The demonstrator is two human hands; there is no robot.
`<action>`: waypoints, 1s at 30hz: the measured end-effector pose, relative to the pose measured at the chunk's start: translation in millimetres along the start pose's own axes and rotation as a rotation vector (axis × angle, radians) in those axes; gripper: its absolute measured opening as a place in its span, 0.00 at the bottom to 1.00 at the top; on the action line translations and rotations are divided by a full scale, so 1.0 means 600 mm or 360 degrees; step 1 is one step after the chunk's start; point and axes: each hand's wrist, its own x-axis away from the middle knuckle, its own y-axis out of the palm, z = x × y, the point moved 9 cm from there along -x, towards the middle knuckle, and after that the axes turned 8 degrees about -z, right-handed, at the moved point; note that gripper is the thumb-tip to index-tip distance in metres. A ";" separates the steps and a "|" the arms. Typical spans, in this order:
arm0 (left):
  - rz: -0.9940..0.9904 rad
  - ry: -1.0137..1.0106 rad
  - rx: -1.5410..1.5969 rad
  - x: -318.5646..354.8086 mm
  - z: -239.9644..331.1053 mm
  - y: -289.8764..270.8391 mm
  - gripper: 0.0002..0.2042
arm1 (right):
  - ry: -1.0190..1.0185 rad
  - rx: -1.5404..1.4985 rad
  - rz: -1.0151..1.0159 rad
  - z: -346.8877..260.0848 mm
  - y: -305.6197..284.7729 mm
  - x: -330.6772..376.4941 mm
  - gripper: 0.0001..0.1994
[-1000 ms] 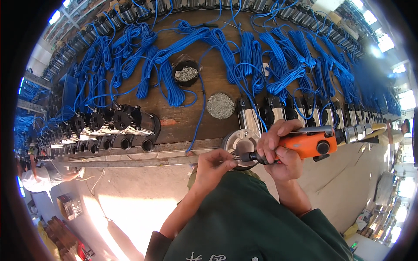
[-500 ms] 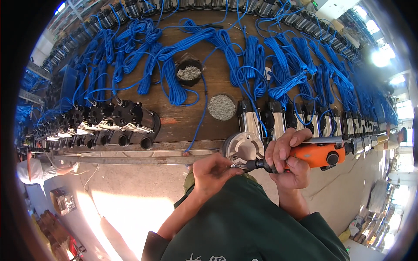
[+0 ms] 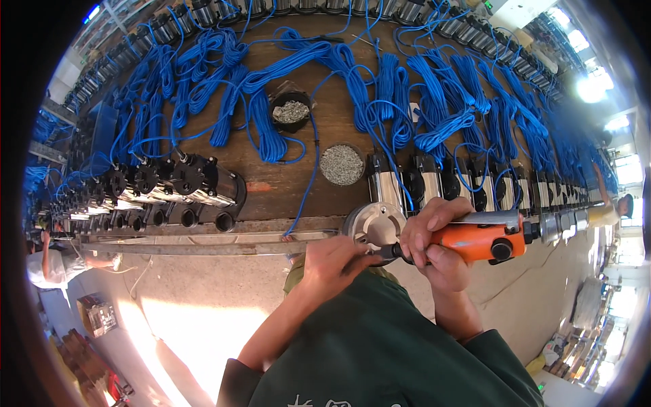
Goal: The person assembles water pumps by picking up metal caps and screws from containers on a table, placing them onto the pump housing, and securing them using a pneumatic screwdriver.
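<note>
My right hand [image 3: 436, 243] is wrapped around an orange air screwdriver [image 3: 483, 239], held level with its dark nose pointing left. Close to that nose, my left hand [image 3: 333, 263] has its fingers pinched together; whatever small piece is between them is too small to make out. Just behind both hands, at the table's near edge, a motor with a round silver end [image 3: 375, 222] faces me, its face recessed with openings. The tool's nose and my left fingertips overlap the lower rim of that end, and I cannot tell whether they touch it.
Beyond the hands, a round tray [image 3: 342, 165] and a black bowl [image 3: 291, 112] hold small metal parts. Bundled blue cables [image 3: 271, 129] cover much of the brown table [image 3: 271, 193]. Rows of black-and-silver motors [image 3: 203, 182] line its edges. Other people [image 3: 57, 261] work at far left and right.
My right hand has brought the screwdriver a little to the left. The left fingers have turned and curled closer about its nose, near the round silver end. The head view shifted slightly.
</note>
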 end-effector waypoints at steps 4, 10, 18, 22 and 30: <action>0.0102 -0.0064 0.0003 0.007 -0.029 0.007 0.14 | 0.0056 0.0230 0.0053 0.022 -0.004 0.001 0.14; 0.0081 -0.0268 0.0135 0.028 -0.054 0.019 0.16 | 0.0166 0.0439 -0.0015 0.048 -0.001 0.003 0.14; 0.0104 -0.0539 0.0418 0.041 -0.089 0.025 0.22 | 0.0163 0.0718 -0.0326 0.059 0.032 -0.018 0.11; 0.0116 -0.0541 0.0516 0.044 -0.095 0.025 0.25 | 0.0205 0.0805 -0.0442 0.069 0.044 -0.018 0.09; 0.0245 -0.0758 0.0988 0.062 -0.106 0.028 0.22 | 0.0403 0.0708 -0.0148 0.076 0.037 -0.016 0.13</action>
